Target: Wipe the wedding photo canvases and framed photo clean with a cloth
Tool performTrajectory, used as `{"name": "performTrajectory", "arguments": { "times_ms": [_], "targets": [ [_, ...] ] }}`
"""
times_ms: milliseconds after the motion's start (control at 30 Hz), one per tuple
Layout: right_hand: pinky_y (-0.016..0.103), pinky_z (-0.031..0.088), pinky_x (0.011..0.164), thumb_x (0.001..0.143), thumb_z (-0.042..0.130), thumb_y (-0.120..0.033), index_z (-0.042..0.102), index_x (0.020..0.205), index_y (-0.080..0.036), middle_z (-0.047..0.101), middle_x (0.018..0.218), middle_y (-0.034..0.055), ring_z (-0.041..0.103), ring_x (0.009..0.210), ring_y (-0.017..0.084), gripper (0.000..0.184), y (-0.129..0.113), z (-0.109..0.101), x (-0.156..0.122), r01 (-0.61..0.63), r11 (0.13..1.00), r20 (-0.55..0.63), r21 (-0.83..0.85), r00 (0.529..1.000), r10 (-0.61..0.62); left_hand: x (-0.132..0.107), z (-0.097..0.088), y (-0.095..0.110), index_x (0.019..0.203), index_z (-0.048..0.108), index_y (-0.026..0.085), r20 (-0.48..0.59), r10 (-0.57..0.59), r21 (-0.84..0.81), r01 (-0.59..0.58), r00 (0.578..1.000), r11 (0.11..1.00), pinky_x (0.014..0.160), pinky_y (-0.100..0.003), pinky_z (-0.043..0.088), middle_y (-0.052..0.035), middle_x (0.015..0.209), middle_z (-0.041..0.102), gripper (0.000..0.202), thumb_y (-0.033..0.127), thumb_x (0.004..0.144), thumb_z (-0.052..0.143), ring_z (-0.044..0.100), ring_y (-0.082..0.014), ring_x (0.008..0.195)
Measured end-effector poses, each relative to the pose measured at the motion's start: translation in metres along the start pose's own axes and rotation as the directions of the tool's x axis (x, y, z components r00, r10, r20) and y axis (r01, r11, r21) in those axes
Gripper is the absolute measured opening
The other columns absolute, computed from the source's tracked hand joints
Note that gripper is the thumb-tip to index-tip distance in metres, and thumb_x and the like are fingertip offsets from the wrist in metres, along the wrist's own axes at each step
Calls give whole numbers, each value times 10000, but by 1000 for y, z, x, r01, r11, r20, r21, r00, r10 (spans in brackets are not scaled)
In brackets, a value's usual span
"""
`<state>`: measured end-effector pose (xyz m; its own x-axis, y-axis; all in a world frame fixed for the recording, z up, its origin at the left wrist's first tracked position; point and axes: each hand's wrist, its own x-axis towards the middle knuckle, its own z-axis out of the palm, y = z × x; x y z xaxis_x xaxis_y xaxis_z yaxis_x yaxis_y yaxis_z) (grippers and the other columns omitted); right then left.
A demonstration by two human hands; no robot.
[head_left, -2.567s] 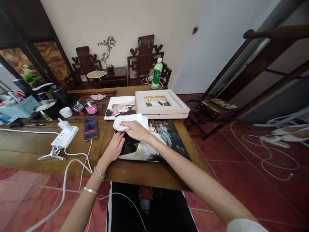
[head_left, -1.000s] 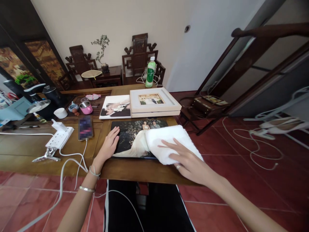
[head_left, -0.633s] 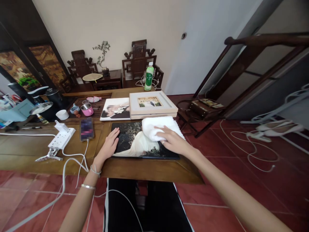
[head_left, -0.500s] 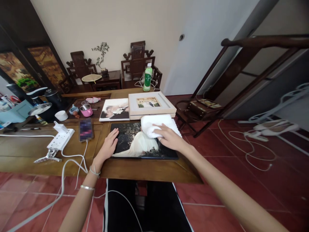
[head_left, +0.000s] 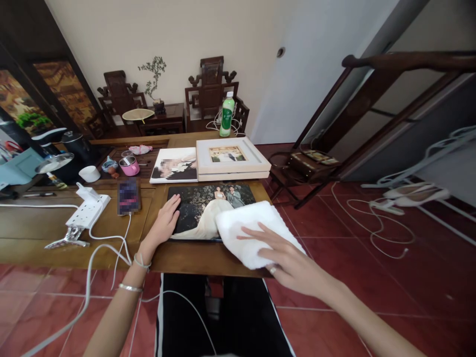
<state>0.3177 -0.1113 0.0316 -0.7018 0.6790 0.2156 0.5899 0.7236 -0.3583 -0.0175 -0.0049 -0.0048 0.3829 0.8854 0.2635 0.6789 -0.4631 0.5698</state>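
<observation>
The right hand [head_left: 288,258] had its grip apart, fingers spread over a white cloth [head_left: 241,230], which covered the near right corner of a photo panel [head_left: 203,210] close to the near right corner of the table [head_left: 201,258]. The left hand [head_left: 166,220] lay flat and uncurled on the panel's left edge. Toward the table's far edge stood a green bottle [head_left: 226,117].

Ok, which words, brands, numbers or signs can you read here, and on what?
None can be read.
Green bottle label: faint pale marks, too small and blurred to read.
Smartphone screen: pixelated, illegible.
Photo panel, partly under the white towel: no lettering visible.
</observation>
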Motion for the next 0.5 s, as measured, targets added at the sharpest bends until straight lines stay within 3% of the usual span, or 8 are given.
{"name": "performTrajectory", "arguments": {
  "times_ms": [167,300,400,500],
  "targets": [
    [513,290,1096,685,416,-35,623,905,-210,531,1354,92,452,1275,263,349,43,-7,36,-112,994,-74,-15,991,110,-1,-1,0,1395,400,209,14,-11,-1,11,1000,1000,1147,-464,209,-93,1505,346,453,306,959,324,264,-214,1412],
    [486,421,959,717,413,-88,618,977,-206,649,1103,92,567,1084,279,352,81,-14,72,-126,992,-101,-32,987,122,-1,0,-2,1397,398,207,12,-8,-8,8,1000,1000,1148,-459,205,-94,1506,345,451,301,964,315,263,-212,1412],
    [438,472,842,730,407,-124,620,985,-182,649,978,106,586,960,284,337,96,-20,88,-127,991,-88,-41,988,123,-1,1,-3,1405,384,211,10,8,-1,-8,1000,1000,1148,-459,207,-89,1507,343,452,287,966,308,259,-206,1413],
    [434,467,832,740,401,-133,613,1012,-171,637,988,121,582,950,291,347,99,-22,92,-133,990,-76,-51,989,129,-2,2,-5,1412,371,215,9,12,8,-12,1000,1000,1149,-461,209,-85,1511,336,453,286,969,306,253,-205,1415]
  ]
}}
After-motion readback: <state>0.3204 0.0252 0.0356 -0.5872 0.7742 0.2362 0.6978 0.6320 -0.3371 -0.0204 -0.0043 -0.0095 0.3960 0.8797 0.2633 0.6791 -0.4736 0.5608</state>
